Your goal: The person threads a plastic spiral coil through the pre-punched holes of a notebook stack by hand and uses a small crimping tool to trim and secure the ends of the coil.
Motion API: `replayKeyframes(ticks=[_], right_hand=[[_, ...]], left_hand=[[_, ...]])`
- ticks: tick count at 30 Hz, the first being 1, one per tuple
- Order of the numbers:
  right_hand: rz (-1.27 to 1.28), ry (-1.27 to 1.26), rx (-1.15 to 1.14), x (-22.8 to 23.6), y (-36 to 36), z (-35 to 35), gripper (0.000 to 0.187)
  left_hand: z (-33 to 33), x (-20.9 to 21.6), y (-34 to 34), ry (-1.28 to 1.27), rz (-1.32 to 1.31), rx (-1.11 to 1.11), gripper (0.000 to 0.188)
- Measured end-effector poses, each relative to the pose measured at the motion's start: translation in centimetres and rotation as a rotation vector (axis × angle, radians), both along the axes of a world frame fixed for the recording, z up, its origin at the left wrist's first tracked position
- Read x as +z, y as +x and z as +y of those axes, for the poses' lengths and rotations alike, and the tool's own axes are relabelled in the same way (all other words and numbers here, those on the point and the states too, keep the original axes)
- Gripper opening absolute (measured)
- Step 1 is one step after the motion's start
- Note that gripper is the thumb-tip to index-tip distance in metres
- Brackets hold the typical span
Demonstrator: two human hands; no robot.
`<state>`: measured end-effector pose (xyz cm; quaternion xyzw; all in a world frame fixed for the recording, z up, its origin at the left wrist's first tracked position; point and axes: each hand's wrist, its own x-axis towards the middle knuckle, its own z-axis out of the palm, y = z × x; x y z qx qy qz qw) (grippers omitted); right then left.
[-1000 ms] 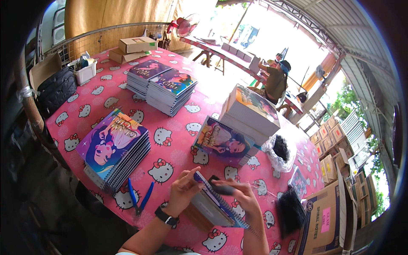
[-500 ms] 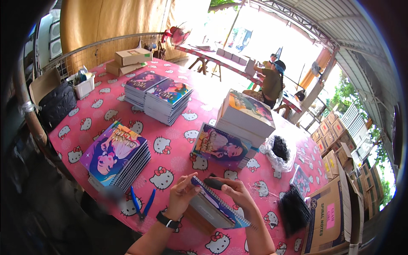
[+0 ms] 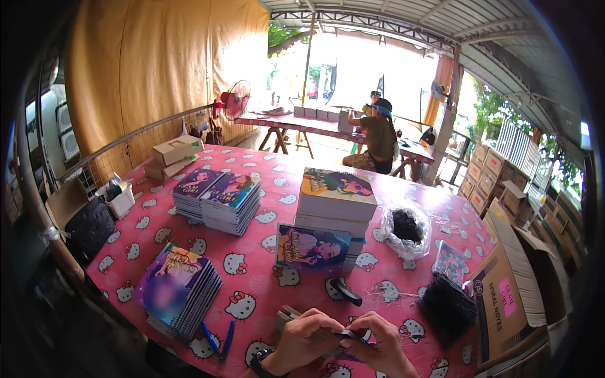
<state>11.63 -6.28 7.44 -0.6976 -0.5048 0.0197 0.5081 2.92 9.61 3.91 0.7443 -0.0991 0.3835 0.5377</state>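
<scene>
Low in the middle of the view, my left hand [image 3: 305,340] and my right hand [image 3: 381,346] come together, fingers bent and closed on a spiral notebook [image 3: 348,356]. Most of that notebook is hidden behind my fingers and by the lower edge. Next to my left hand a brown block [image 3: 287,316] shows in part. A black curved tool [image 3: 344,292] lies on the table just beyond my hands. Blue-handled pliers [image 3: 220,343] rest with handles apart, left of my left wrist, which wears a dark watch.
Spiral notebooks [image 3: 179,286] are stacked at the left. More stacks [image 3: 217,201] stand farther back, with a tall pile [image 3: 337,201] at the centre. Right are a plastic bag [image 3: 405,230], black spiral wires [image 3: 447,305] and a carton [image 3: 507,309]. Beyond, a person [image 3: 379,135] sits at another table.
The black tool has left my right hand and lies on the table. Both hands are now closer together on the notebook, lower in view. My view has tilted up and levelled.
</scene>
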Motion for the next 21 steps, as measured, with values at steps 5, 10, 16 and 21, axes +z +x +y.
replayKeyframes(ticks=[5, 10, 16, 21], right_hand=[[-0.023, 0.074, 0.031, 0.5, -0.2, -0.1, 0.025], [-0.272, 0.109, 0.0, 0.6, 0.3, -0.7, 0.025], [-0.389, -0.005, -0.061, 1.4, -0.9, -0.4, 0.028], [-0.437, 0.134, -0.274, 1.8, 2.2, -1.2, 0.071]], left_hand=[[-0.4, 0.3, -0.5, 0.088, -0.021, -0.019, 0.022], [-1.5, -0.4, -0.3, 0.015, -0.099, -0.026, 0.021], [-1.2, -1.9, 0.4, 0.26, -0.115, 0.174, 0.021], [3.9, -2.7, -3.3, -0.222, -0.256, 0.352, 0.023]])
